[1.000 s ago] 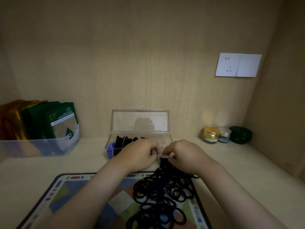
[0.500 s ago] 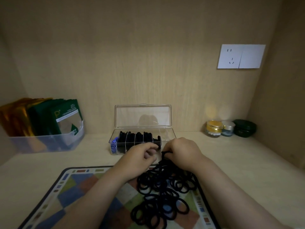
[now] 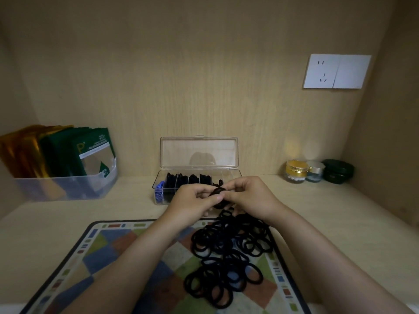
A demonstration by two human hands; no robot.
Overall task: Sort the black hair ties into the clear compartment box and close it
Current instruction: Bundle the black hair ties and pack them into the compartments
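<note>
A clear compartment box (image 3: 235, 172) stands open at the back of the shelf, its lid (image 3: 198, 152) upright. Several compartments hold black hair ties; the leftmost shows something blue (image 3: 160, 188). A big pile of loose black hair ties (image 3: 229, 254) lies on the patterned mat (image 3: 108, 252). My left hand (image 3: 192, 203) and my right hand (image 3: 251, 198) meet just in front of the box, both pinching a small bunch of black hair ties (image 3: 218, 193) between their fingertips. The hands hide the box's front right part.
A translucent bin (image 3: 68, 186) with green and gold packets sits at the left. Three small jars (image 3: 315, 172) stand at the back right. A white wall socket (image 3: 336, 71) is on the back panel. Wooden walls close in both sides.
The hands have lifted slightly from the pile's top edge, and a bunch of ties now shows between the fingertips. The camera view has tilted up a little.
</note>
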